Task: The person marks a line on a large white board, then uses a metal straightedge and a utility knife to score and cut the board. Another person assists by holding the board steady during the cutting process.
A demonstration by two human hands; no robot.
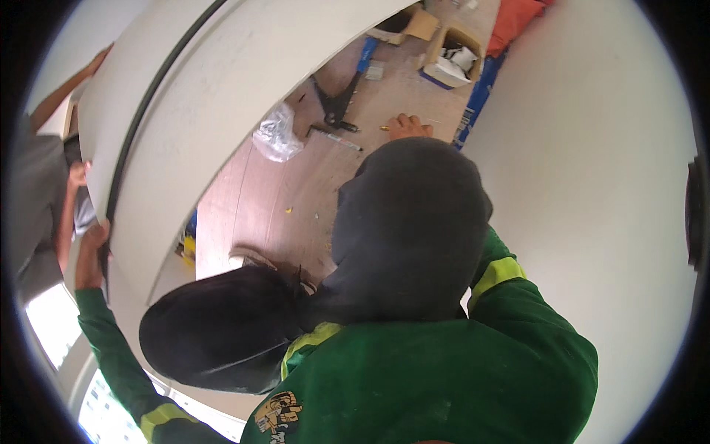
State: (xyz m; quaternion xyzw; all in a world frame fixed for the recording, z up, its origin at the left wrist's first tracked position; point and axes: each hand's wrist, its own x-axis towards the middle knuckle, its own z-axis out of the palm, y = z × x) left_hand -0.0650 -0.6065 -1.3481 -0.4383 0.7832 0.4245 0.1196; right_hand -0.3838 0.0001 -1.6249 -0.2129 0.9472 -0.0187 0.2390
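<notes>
My left hand (94,238) is closed around the edge of a large white panel (244,52), where a black strip (151,92) runs along it. Down on the wooden floor, beyond my dark-clad knee, my right hand (410,127) has its fingers curled. A small brass-coloured piece (384,128) pokes out at its left side, seemingly held; the knee hides the wrist. Close by lie a black hand tool with a blue handle (339,100), a slim marker-like stick (336,138) and a crumpled clear plastic bag (279,135).
At the left, another person in grey (33,200) has hands on the panel. A cardboard box (447,70) with white packets stands on the floor (274,196), near an orange-red sheet (512,26) and blue packaging (479,96). A white wall (592,163) rises at my right.
</notes>
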